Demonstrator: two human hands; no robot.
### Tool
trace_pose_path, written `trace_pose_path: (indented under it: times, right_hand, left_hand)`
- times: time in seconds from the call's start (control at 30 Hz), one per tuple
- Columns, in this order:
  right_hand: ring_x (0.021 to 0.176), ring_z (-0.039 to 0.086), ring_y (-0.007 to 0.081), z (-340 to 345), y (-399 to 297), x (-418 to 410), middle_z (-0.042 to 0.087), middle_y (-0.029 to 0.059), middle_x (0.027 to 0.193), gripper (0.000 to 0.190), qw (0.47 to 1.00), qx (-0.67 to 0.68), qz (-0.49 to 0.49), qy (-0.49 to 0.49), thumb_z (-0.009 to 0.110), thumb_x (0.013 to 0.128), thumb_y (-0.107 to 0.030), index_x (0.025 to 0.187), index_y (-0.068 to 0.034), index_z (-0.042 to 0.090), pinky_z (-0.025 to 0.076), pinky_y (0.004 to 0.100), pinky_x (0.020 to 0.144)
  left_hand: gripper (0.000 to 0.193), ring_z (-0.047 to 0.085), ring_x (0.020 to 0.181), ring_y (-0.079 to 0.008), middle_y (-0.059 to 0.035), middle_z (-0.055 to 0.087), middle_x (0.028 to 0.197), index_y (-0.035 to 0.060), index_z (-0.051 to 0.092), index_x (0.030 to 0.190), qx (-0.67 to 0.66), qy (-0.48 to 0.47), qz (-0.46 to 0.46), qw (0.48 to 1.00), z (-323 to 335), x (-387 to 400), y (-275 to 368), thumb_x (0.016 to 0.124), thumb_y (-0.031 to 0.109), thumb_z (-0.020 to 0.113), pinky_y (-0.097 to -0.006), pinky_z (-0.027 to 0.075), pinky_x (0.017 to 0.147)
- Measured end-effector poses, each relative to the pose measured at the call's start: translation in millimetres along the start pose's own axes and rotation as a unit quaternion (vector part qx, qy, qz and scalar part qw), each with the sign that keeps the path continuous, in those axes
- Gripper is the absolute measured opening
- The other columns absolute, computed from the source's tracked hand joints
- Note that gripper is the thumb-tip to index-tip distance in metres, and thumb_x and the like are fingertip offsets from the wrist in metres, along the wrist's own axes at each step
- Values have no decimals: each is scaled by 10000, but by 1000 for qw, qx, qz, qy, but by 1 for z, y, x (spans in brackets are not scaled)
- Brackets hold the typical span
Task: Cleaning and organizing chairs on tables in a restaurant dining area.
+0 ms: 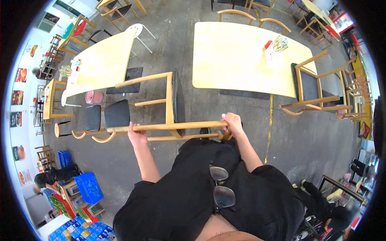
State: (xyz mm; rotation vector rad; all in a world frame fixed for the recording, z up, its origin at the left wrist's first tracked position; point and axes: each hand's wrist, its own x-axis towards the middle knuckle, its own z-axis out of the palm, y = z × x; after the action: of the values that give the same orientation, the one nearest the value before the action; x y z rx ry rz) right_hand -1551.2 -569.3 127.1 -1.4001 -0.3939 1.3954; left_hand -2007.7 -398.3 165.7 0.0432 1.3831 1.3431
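Note:
Across the front of my body lies a wooden chair (pixel 169 102) on its side, with a dark seat pad and pale wooden legs. My left hand (pixel 138 134) is closed round one wooden leg near its left end. At the right end of the same piece, my right hand (pixel 233 124) grips the chair's frame, close to where it meets the backrest. Past the chair, to the right, stands a pale yellow table (pixel 235 60) holding a tissue box and a red item. A second yellow table (pixel 102 60) is at the left.
Black-seated chairs (pixel 117 114) stand left of the held chair. An upturned chair (pixel 310 82) rests against the right table's end. A pink bin (pixel 94 97) sits by the left table. Blue crates (pixel 89 188) are at lower left, near a bending person. Another person (pixel 325 205) is at lower right.

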Motion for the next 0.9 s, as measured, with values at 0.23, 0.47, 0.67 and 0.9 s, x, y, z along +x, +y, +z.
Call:
trace_pose_path:
  times: [0.23, 0.47, 0.67, 0.9]
  right_hand:
    - [463, 524, 86, 54, 10, 25, 551, 4, 564, 322, 996, -84, 23, -24, 788, 899, -236, 706, -77, 584, 392, 270, 426]
    - [844, 739, 371, 34, 43, 66, 756, 155, 884, 439, 892, -440, -57, 91, 821, 791, -484, 947, -93, 695, 574, 449, 777]
    - [941, 719, 430, 5, 34, 87, 748, 197, 971, 555, 827, -557, -49, 61, 820, 785, -426, 1198, -146, 576, 567, 529, 828]
    - [899, 735, 397, -63, 58, 89, 751, 171, 922, 406, 762, -644, -44, 56, 773, 842, -314, 1146, -153, 555, 571, 529, 782]
  left_hand:
    - [431, 650, 1000, -243, -122, 661, 1109, 25, 622, 1239, 237, 14, -44, 970, -84, 104, -80, 998, 382, 643, -361, 516, 929]
    - [378, 703, 871, -175, -100, 740, 1117, 5, 671, 1201, 439, -243, -115, 857, -7, 36, -179, 1012, 333, 672, -318, 545, 788]
    - [377, 709, 893, -168, -88, 744, 1081, -8, 678, 1205, 594, -331, -65, 730, -1, 13, -204, 1008, 313, 676, -312, 542, 824]
    - [382, 697, 833, -153, -87, 755, 946, -39, 707, 1143, 677, -367, -2, 638, 6, 22, -211, 986, 308, 676, -306, 544, 796]
